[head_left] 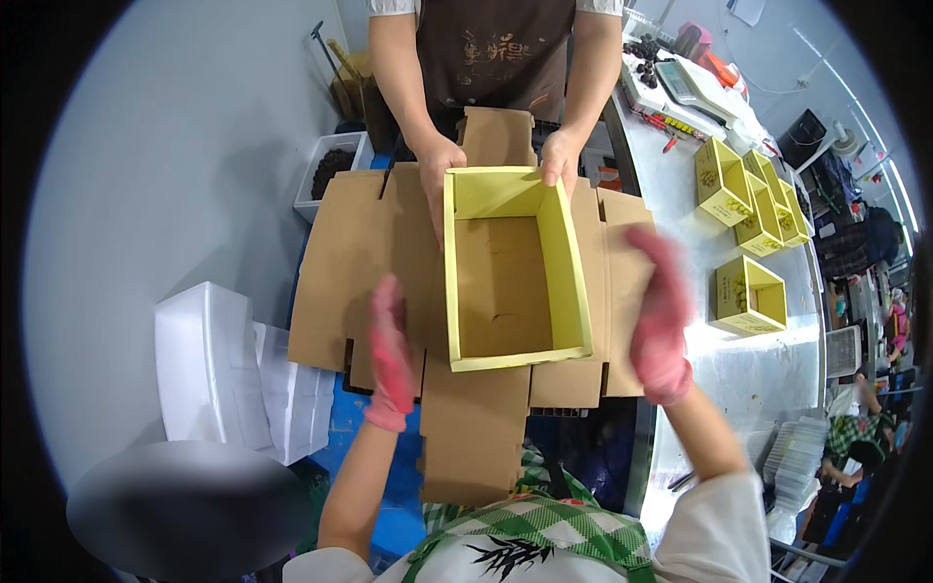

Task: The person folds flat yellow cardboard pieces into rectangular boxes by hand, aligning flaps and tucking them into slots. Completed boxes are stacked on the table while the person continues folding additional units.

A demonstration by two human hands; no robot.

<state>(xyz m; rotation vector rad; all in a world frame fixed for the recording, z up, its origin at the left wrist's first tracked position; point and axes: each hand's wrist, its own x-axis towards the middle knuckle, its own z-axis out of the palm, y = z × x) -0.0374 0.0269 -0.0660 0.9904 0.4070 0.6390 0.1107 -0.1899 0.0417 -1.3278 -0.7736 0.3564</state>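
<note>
A yellow open-topped cardboard box (pixel 573 291) with a brown inside bottom is in the middle. A co-worker across from me grips its far end with both bare hands. Under it lies a flat, unfolded brown cardboard blank (pixel 476 428) with several flaps. My left hand (pixel 390 355), in a pink glove, is held upright to the left of the box, fingers stretched and nothing in it. To the right of the box, my right hand (pixel 663 321), also pink-gloved, is raised with fingers extended, smeared by motion. Neither hand touches the box.
A metal table (pixel 719 398) on the right bears several small yellow boxes (pixel 750 296), a weighing scale (pixel 692 85) and stacked clear plastic containers (pixel 795 457). White foam boxes (pixel 209 364) stand by the left wall. A white bin (pixel 360 155) with dark contents sits behind the cardboard.
</note>
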